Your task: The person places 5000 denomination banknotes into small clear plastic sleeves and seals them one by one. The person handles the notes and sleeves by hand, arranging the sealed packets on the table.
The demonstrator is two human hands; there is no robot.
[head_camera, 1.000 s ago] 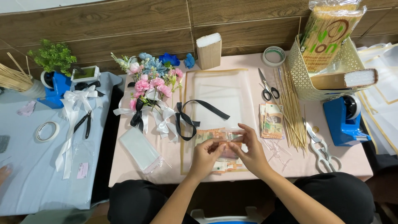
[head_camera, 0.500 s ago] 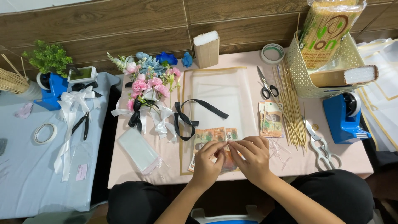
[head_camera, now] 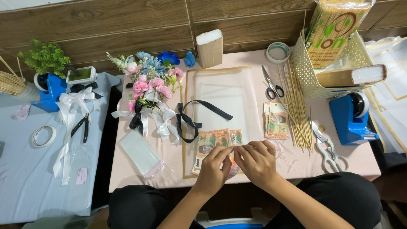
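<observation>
My left hand [head_camera: 213, 167] and my right hand [head_camera: 255, 160] meet fingertip to fingertip over orange-brown banknotes [head_camera: 215, 142] lying near the table's front edge. Both hands pinch the same banknote between thumb and fingers. The notes rest on the lower end of a clear wrapping sheet [head_camera: 224, 93] with a gold border. A black ribbon bow [head_camera: 190, 121] lies just above the notes. To the right, a second small stack of banknotes [head_camera: 276, 120] sits beside a bundle of thin wooden skewers [head_camera: 295, 106].
A pink and blue flower bouquet [head_camera: 148, 82] with white ribbon lies at the left. Scissors [head_camera: 270, 82], a tape roll [head_camera: 277, 52], a cream basket [head_camera: 326, 70], a blue tape dispenser [head_camera: 351, 118] and white pliers [head_camera: 326, 148] occupy the right. Clear plastic sleeves [head_camera: 140, 153] lie at the front left.
Both hands have drawn slightly toward me along the banknotes and stay pinched together on one note. Nothing else on the table moved.
</observation>
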